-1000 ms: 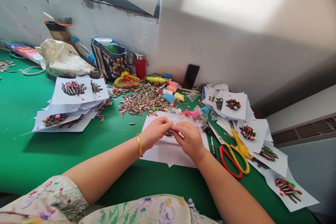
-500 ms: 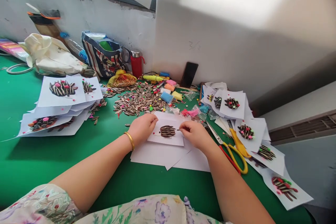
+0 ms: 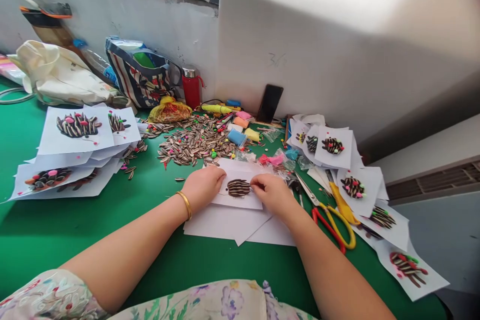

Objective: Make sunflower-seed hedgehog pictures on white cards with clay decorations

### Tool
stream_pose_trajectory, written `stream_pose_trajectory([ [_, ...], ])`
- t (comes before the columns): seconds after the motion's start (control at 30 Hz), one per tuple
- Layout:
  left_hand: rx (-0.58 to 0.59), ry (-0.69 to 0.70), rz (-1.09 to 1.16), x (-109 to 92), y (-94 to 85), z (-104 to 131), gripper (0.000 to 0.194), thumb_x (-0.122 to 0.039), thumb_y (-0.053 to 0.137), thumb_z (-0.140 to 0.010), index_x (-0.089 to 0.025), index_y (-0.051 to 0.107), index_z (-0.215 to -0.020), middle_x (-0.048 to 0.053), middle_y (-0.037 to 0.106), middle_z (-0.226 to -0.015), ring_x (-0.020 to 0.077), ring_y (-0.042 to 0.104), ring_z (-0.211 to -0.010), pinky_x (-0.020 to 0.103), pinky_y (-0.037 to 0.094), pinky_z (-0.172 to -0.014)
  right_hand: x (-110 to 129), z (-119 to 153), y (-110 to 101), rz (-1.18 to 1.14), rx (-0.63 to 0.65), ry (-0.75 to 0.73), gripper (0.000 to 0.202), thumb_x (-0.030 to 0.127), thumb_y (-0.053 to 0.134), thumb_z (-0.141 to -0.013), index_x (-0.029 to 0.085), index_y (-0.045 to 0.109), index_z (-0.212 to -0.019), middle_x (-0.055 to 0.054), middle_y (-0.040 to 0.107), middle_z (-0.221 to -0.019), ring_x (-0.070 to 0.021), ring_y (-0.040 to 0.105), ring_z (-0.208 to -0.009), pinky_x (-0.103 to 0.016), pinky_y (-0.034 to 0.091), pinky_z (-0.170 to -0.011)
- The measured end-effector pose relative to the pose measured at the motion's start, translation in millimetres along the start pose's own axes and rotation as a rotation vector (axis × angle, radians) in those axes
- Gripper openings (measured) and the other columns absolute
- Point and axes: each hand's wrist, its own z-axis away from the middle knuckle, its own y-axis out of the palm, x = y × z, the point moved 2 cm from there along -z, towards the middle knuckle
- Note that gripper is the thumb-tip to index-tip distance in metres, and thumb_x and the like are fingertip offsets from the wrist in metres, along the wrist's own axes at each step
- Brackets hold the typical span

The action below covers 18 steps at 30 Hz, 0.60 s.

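Observation:
A small white paper card point(image 3: 249, 203) lies on larger white sheets point(image 3: 225, 225). Striped sunflower seeds point(image 3: 238, 188) stand in rows on it, forming a hedgehog-like body with a dark eye dot to the left. My left hand point(image 3: 205, 185), a gold bangle at its wrist, has its fingers closed on the card's left edge. At the right end of the seed body is my right hand point(image 3: 273, 192), thumb and finger pinched together on a sunflower seed, mostly hidden by the fingertips.
Loose sunflower seeds point(image 3: 195, 140) and coloured clay packets point(image 3: 237, 137) spread behind the card. Yellow-handled scissors point(image 3: 332, 217) lie right. Finished seed pictures stand stacked left point(image 3: 78, 147) and right point(image 3: 333, 147). A phone point(image 3: 270, 104) leans on the wall near a red flask point(image 3: 192, 91).
My right hand has moved slightly left, bringing the pinched seed up to the right end of the seed body. My left hand stays at the card. The view has shifted a little.

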Motion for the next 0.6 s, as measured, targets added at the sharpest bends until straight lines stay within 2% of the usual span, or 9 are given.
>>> stream_pose_trajectory([
  [0.27, -0.001, -0.013, 0.021, -1.2, -1.1, 1.1, 0.031, -0.027, 0.04, -0.096, -0.021, 0.07, -0.101, 0.007, 0.07, -0.099, 0.0232, 0.066, -0.09, 0.033, 0.047, -0.076, 3.1, -1.8, 5.5, 0.1, 0.009, -0.037, 0.016, 0.017, 0.055, -0.087, 0.023, 0.07, -0.088, -0.003, 0.069, -0.088, -0.0178, 0.061, -0.082, -0.027, 0.041, -0.071],
  [0.4, -0.027, -0.061, 0.137, 0.5, -1.8, 0.3, 0.03, -0.027, 0.042, -0.094, -0.021, 0.07, -0.104, 0.008, 0.07, -0.104, 0.0251, 0.064, -0.095, 0.035, 0.047, -0.081, 5.6, -2.7, 6.1, 0.154, 0.016, -0.044, 0.016, 0.016, 0.056, -0.087, 0.022, 0.071, -0.086, -0.003, 0.069, -0.087, -0.0174, 0.061, -0.081, -0.027, 0.041, -0.071],
  [0.5, -0.113, -0.157, 0.46, 0.0, -7.2, -1.0, 0.027, -0.03, 0.047, -0.092, -0.02, 0.069, -0.103, 0.008, 0.069, -0.106, 0.0241, 0.062, -0.099, 0.033, 0.047, -0.084, 8.0, -3.0, 6.0, 0.178, 0.017, -0.057, 0.017, 0.015, 0.056, -0.087, 0.022, 0.071, -0.086, -0.004, 0.07, -0.088, -0.0172, 0.061, -0.082, -0.026, 0.041, -0.071],
  [0.6, -0.098, -0.323, 1.093, -2.7, -13.9, 0.0, 0.027, -0.035, 0.049, -0.092, -0.019, 0.067, -0.102, 0.004, 0.065, -0.086, 0.016, 0.061, -0.076, 0.025, 0.048, -0.064, 9.8, -3.0, 5.5, 0.19, 0.018, -0.06, 0.018, 0.014, 0.056, -0.087, 0.022, 0.072, -0.087, -0.004, 0.07, -0.087, -0.0172, 0.061, -0.083, -0.026, 0.041, -0.072],
])
